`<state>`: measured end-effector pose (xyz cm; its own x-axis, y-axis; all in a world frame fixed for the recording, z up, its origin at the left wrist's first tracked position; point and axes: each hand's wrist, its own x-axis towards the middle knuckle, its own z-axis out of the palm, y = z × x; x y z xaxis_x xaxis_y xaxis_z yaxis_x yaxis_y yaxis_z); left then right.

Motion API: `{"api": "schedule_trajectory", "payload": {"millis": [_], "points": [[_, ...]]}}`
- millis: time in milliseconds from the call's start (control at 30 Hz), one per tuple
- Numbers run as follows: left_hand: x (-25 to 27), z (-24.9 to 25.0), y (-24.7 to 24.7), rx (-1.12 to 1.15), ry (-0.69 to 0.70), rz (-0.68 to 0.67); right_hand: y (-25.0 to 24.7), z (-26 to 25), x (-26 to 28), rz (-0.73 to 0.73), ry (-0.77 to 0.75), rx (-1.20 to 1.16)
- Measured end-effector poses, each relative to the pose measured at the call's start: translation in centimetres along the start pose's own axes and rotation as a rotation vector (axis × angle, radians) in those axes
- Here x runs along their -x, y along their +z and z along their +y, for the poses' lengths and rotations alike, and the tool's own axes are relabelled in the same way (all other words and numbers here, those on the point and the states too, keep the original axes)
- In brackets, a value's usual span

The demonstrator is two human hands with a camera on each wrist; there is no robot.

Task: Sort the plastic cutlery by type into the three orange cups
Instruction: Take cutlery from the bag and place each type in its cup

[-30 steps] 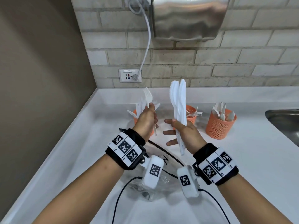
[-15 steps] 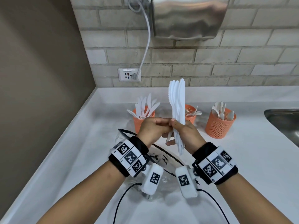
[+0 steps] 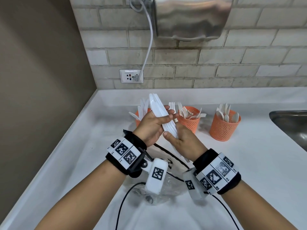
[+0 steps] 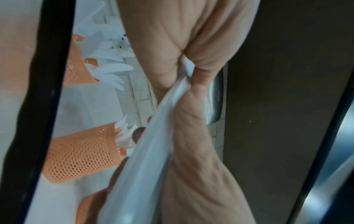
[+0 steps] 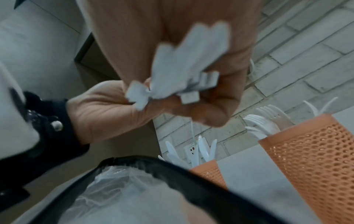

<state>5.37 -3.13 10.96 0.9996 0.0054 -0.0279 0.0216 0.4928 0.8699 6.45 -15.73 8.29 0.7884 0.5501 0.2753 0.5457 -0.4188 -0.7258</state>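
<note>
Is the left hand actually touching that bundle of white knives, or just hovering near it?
Touching. In the head view the left hand wraps its fingers over the bundle of white knives; the right hand grips the bundle lower down.

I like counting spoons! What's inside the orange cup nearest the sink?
White plastic spoons stand in the orange cup nearest the sink, bowls up. Their handles are hidden down inside the mesh wall, so the exact count is unclear.

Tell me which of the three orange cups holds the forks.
The middle orange cup; the left cup holds knives, the right cup spoons.
</note>
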Motion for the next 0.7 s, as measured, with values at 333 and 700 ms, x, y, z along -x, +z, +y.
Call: {"api": "schedule_trajectory", "payload": {"millis": [333, 700], "points": [[0.1, -0.2, -0.8, 0.121, 0.033, 0.05, 0.5, 0.5, -0.4, 0.058, -0.028, -0.036], [0.1, 0.3, -0.9, 0.238, 0.088, 0.079, 0.5, -0.2, 0.1, 0.053, 0.016, -0.206]]}}
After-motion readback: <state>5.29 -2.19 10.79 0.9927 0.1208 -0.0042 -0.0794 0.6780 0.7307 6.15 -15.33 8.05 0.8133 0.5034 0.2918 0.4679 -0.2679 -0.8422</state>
